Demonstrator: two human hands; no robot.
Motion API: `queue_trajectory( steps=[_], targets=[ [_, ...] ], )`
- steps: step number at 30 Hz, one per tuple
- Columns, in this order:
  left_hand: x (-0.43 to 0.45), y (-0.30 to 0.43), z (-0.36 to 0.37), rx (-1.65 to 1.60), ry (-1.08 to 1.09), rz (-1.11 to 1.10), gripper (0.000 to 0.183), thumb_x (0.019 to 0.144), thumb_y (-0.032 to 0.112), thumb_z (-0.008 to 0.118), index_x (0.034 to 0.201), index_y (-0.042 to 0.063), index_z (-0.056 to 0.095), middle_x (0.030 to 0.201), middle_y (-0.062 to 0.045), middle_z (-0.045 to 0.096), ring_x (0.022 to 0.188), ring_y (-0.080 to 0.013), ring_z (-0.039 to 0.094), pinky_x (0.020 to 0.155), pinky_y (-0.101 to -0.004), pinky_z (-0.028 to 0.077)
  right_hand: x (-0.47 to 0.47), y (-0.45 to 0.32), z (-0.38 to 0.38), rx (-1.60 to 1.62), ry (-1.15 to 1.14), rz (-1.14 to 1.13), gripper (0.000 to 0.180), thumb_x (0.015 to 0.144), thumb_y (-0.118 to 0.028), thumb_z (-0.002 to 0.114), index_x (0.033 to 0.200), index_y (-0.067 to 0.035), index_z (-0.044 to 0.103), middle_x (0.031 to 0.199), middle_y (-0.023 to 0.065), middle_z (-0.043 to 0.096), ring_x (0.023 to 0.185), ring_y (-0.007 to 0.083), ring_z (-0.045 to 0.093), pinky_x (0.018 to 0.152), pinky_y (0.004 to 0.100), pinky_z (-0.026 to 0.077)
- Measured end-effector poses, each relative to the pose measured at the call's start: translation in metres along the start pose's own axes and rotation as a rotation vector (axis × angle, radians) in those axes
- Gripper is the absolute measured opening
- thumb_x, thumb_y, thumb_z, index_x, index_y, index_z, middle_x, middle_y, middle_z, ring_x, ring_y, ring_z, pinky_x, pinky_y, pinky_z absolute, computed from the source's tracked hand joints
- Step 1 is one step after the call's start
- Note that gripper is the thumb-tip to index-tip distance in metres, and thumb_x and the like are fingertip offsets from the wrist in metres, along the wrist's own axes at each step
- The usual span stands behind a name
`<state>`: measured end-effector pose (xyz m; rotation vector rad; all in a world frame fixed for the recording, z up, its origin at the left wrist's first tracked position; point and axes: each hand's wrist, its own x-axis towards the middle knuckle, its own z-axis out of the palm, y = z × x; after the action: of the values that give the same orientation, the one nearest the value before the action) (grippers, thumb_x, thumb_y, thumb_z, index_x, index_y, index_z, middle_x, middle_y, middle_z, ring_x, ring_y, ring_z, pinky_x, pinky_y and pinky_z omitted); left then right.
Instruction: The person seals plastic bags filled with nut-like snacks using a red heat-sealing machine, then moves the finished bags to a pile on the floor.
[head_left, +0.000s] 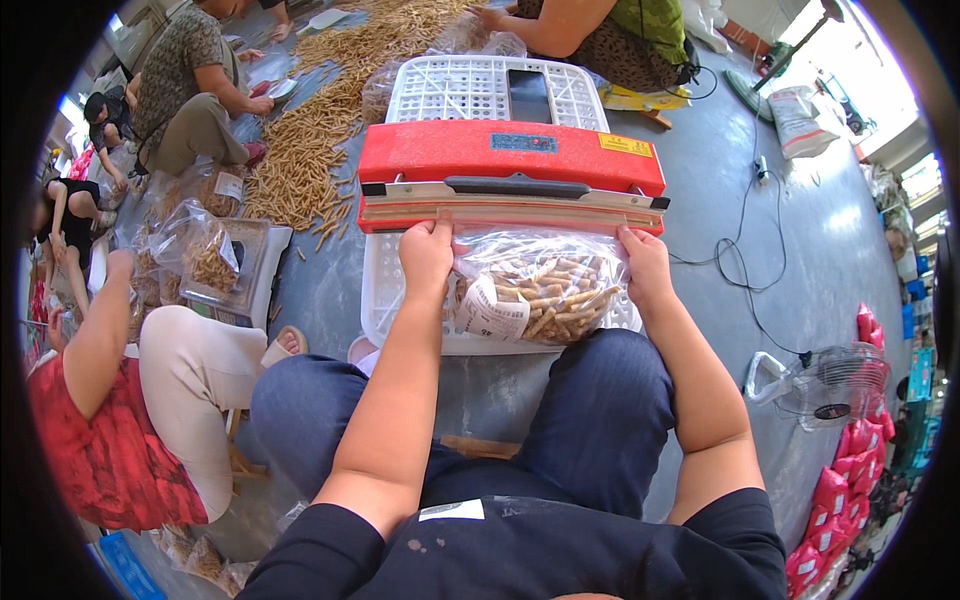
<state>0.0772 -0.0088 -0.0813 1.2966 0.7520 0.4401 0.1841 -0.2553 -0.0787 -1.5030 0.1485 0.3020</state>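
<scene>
A clear plastic bag of short brown sticks, bearing a white printed label, hangs with its mouth at the front edge of a red bag sealer. My left hand pinches the bag's top left corner, thumb near the sealing strip. The top right corner is pinched by my right hand. Above the strip, the sealer's metal bar with its dark handle stands raised. The sealer rests on white perforated plastic crates, and a dark phone lies on the crate behind it.
A heap of brown sticks covers the floor at the upper left. Filled bags lie on a scale at left, beside a seated co-worker in red. Cables and a fan are at right, near pink packages. Other people sit around.
</scene>
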Motion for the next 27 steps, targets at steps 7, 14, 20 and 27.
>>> queue_trajectory(
  steps=[7, 14, 20, 27],
  targets=[
    [0.006, 0.001, -0.003, 0.053, -0.014, -0.062, 0.032, 0.081, 0.03, 0.057, 0.071, 0.0, 0.059, 0.052, -0.004, 0.052, 0.035, -0.0102, 0.043, 0.031, -0.0237, 0.028, 0.022, 0.01, 0.001, -0.038, 0.055, -0.047, 0.023, 0.083, -0.019, 0.053, 0.065, -0.005, 0.055, 0.053, -0.0015, 0.047, 0.037, 0.0059, 0.035, 0.034, 0.0227, 0.023],
    [0.005, 0.018, -0.012, -0.151, -0.123, -0.348, 0.023, 0.077, 0.025, 0.06, 0.065, 0.008, 0.051, 0.047, 0.001, 0.044, 0.033, -0.0061, 0.036, 0.03, -0.0206, 0.022, 0.012, -0.007, 0.004, -0.059, 0.088, 0.037, 0.026, 0.081, -0.023, 0.055, 0.063, -0.004, 0.055, 0.053, -0.002, 0.047, 0.038, 0.006, 0.037, 0.034, 0.0222, 0.026],
    [0.007, 0.011, -0.013, -0.089, -0.163, -0.262, 0.013, 0.077, 0.02, 0.056, 0.072, 0.008, 0.053, 0.051, 0.002, 0.046, 0.035, -0.0056, 0.035, 0.032, -0.0201, 0.02, -0.007, -0.027, 0.002, -0.125, 0.042, 0.117, 0.022, 0.079, -0.022, 0.055, 0.064, -0.007, 0.055, 0.052, -0.0014, 0.049, 0.037, 0.0058, 0.039, 0.034, 0.0199, 0.028],
    [0.006, 0.003, -0.008, -0.115, -0.151, -0.189, 0.015, 0.079, 0.02, 0.054, 0.073, 0.006, 0.055, 0.049, 0.002, 0.045, 0.034, -0.0066, 0.035, 0.032, -0.0211, 0.021, -0.001, -0.019, -0.003, -0.141, 0.051, 0.051, 0.017, 0.078, -0.017, 0.054, 0.064, -0.006, 0.055, 0.049, -0.0008, 0.049, 0.035, 0.0069, 0.04, 0.035, 0.0201, 0.03]
  ],
)
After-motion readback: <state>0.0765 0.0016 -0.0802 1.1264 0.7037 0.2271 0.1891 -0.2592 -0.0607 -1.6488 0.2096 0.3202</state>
